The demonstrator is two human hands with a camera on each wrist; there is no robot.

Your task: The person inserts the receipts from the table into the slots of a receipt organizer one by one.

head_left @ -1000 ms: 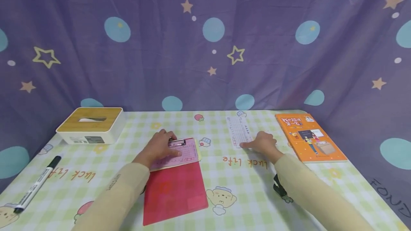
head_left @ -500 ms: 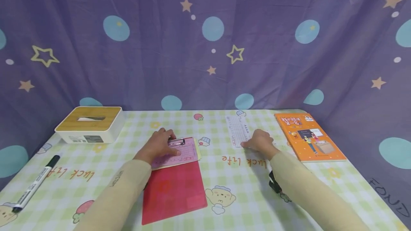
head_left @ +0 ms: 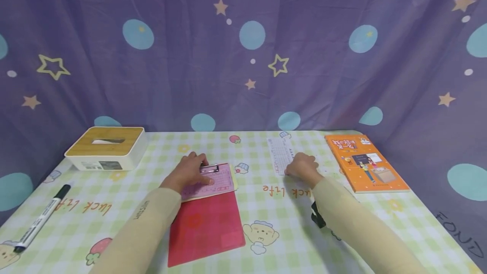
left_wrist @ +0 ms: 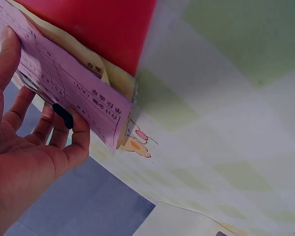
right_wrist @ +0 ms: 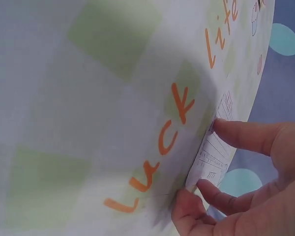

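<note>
A red clipboard point(head_left: 207, 229) lies left of centre in the head view, with a pink printed slip point(head_left: 223, 179) over yellowish paper at its far end. My left hand point(head_left: 186, 173) grips it there. Its thumb lies on the pink slip, and its fingers curl at the metal clip point(head_left: 210, 168), whose dark-tipped lever shows in the left wrist view. To the right, a white printed slip point(head_left: 279, 153) lies on the cloth. My right hand point(head_left: 303, 167) holds its near right corner, the thumb point(right_wrist: 236, 132) and bent fingertips touching the paper; the hand hides that corner in the head view.
A white tissue box point(head_left: 106, 149) with a wooden lid stands at the back left. Nearer lies a black-capped marker point(head_left: 42, 220). An orange book point(head_left: 367, 164) lies at the right. Behind the checked tablecloth point(head_left: 289, 240) hangs a purple curtain point(head_left: 323, 92).
My right hand and forearm have shifted slightly left, covering more of the white slip's corner. The left hand keeps its place on the clipboard.
</note>
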